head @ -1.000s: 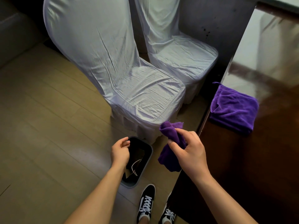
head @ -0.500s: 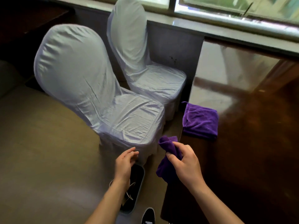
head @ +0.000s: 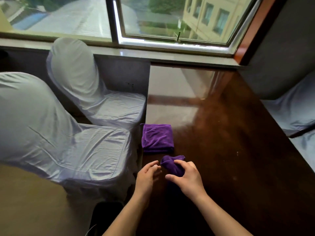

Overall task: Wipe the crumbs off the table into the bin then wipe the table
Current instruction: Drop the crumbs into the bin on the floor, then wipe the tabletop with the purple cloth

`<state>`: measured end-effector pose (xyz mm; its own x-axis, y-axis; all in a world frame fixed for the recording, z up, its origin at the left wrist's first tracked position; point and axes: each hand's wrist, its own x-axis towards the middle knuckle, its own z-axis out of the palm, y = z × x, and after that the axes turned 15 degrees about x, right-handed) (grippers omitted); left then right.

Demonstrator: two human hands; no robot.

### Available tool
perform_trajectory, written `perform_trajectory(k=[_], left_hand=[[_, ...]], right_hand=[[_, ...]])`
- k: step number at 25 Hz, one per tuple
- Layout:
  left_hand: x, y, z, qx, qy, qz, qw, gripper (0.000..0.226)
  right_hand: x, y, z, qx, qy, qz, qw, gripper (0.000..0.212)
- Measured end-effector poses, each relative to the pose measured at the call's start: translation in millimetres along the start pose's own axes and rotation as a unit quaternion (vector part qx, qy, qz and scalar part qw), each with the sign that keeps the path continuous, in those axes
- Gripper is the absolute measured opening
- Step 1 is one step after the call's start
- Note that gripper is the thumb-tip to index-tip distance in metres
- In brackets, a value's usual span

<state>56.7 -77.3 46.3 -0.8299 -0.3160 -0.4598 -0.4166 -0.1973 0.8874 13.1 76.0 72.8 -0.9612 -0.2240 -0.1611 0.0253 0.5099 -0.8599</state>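
My right hand (head: 186, 178) grips a bunched purple cloth (head: 172, 163) just above the dark glossy table (head: 230, 159), near its left edge. Close beside it on the left, my left hand (head: 147, 176) hovers with fingers apart and holds nothing. A second purple cloth (head: 157, 137), folded flat, lies on the table just beyond my hands. The dark bin (head: 105, 217) stands on the floor at the bottom, partly hidden by my left forearm. A few pale specks (head: 237, 152) dot the table to the right.
Two chairs in white covers, the near one (head: 64, 133) and the far one (head: 95, 92), stand left of the table. A window sill (head: 153, 55) runs along the table's far end. Another covered seat (head: 293, 109) is at the right.
The view has lifted from the floor and bin to the table and window. Both hands have risen from over the bin to above the table's left edge, the cloth still in my right hand.
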Motion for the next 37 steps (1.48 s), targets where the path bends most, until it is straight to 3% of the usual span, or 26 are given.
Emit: perform_trajectory(k=[6, 11, 13, 16, 20, 23, 25, 27, 29, 31, 33, 35, 37], left_hand=[[12, -17, 34, 0.052, 0.043, -0.034, 0.997, 0.021], [20, -29, 45, 0.185, 0.112, 0.021, 0.976, 0.027], [24, -29, 48, 0.312, 0.135, 0.074, 0.938, 0.031], [36, -27, 53, 0.482, 0.16, 0.142, 0.849, 0.04], [58, -31, 54, 0.663, 0.168, 0.128, 0.719, 0.053], [62, -39, 56, 0.718, 0.176, 0.128, 0.661, 0.061], [63, -40, 55, 0.731, 0.166, 0.123, 0.65, 0.063], [66, -41, 55, 0.741, 0.164, 0.116, 0.64, 0.063], [66, -43, 54, 0.74, 0.168, 0.11, 0.642, 0.063], [65, -43, 53, 0.729, 0.171, 0.115, 0.653, 0.062], [64, -44, 50, 0.701, 0.179, 0.13, 0.678, 0.058], [66, -46, 47, 0.653, 0.208, 0.158, 0.711, 0.051], [67, -49, 44, 0.605, 0.242, 0.182, 0.736, 0.045]], right_hand=[[19, 47, -28, 0.076, -0.01, 0.04, 0.996, 0.06], [42, 64, -50, 0.182, 0.022, 0.064, 0.981, 0.053], [68, 60, -60, 0.238, 0.069, 0.058, 0.967, 0.051], [119, 48, -69, 0.27, 0.08, 0.058, 0.958, 0.051], [181, 43, -66, 0.279, 0.083, 0.052, 0.955, 0.049], [209, 52, -61, 0.228, 0.052, 0.059, 0.971, 0.051], [217, 59, -60, 0.044, 0.009, 0.04, 0.998, 0.051], [216, 58, -61, -0.149, 0.001, 0.004, 0.989, 0.048], [208, 48, -56, -0.208, 0.043, -0.097, 0.972, 0.045], [201, 31, -39, -0.166, 0.027, -0.232, 0.958, 0.044], [195, 14, -11, -0.134, -0.111, -0.287, 0.942, 0.05], [191, 7, 18, -0.198, -0.25, -0.277, 0.907, 0.069], [197, 10, 37, -0.296, -0.308, -0.232, 0.874, 0.086]])
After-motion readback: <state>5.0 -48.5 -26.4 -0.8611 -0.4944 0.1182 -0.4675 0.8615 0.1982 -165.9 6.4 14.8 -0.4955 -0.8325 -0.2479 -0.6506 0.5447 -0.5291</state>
